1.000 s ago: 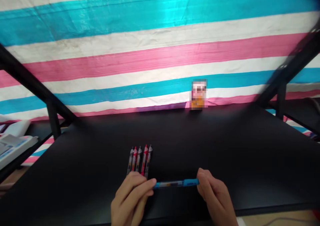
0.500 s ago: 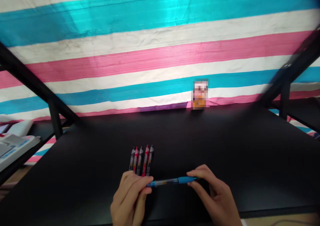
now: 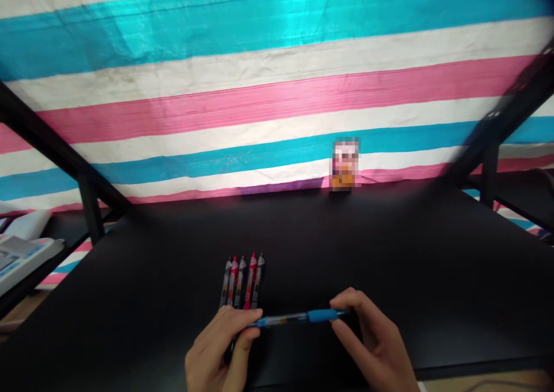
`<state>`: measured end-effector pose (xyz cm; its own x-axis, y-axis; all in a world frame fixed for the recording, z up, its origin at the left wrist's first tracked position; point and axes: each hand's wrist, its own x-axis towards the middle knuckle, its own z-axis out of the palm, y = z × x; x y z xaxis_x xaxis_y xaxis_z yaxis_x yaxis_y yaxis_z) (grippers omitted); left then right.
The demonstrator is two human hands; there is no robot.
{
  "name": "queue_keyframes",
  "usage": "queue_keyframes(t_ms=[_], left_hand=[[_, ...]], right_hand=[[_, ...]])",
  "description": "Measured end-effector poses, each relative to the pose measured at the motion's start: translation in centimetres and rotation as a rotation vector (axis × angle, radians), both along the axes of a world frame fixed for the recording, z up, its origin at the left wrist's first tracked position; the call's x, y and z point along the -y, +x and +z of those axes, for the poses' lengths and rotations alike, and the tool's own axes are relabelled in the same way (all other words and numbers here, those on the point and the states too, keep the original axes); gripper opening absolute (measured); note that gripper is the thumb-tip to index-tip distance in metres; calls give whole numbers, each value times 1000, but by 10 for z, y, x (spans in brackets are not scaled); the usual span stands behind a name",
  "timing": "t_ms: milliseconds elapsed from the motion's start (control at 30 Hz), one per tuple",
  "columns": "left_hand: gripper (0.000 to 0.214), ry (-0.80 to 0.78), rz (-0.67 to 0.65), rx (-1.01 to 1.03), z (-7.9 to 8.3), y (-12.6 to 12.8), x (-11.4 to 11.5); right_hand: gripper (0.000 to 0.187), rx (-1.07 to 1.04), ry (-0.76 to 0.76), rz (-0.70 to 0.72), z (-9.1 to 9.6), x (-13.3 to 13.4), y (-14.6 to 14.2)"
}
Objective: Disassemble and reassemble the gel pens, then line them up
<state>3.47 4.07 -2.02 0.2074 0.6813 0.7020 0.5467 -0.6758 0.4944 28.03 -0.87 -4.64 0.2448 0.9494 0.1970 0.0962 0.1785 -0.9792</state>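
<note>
A blue pen [image 3: 298, 317] lies crosswise just above the black table [image 3: 389, 253], held at both ends. My left hand [image 3: 220, 351] pinches its clear left end between thumb and fingers. My right hand [image 3: 372, 343] pinches the blue grip at its right end. Just beyond my left hand, several red and black pens [image 3: 243, 281] lie side by side on the table, tips pointing away from me.
A striped blue, white and pink tarp [image 3: 277, 92] hangs behind the table. A small orange and white box [image 3: 345, 167] stands at the table's far edge. Black frame bars [image 3: 56, 149] slant at both sides. White items [image 3: 21, 253] lie at the far left.
The blue pen has shifted slightly left between my hands. My right hand's fingers slid along it onto the blue grip. The row of pens has not moved.
</note>
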Motion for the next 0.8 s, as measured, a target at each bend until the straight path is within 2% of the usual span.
queue_keyframes(t_ms=[167,300,467,600,733,800], left_hand=[[11,-25,65,27,-8,-1,3],[11,0,52,75,-11,3,0],[10,40,51,40,-7,5,-2],[11,22,61,23,-2,4,0],[11,-16,73,32,-2,4,2],[12,-22,72,27,-4,4,2]], right_hand=[[48,11,-89,99,4,0,3],[36,-9,-78,65,5,1,4],[48,-8,-127,83,2,2,4],[36,14,-117,50,2,2,4],[47,30,-152,69,2,1,3],[40,23,-147,54,1,1,3]])
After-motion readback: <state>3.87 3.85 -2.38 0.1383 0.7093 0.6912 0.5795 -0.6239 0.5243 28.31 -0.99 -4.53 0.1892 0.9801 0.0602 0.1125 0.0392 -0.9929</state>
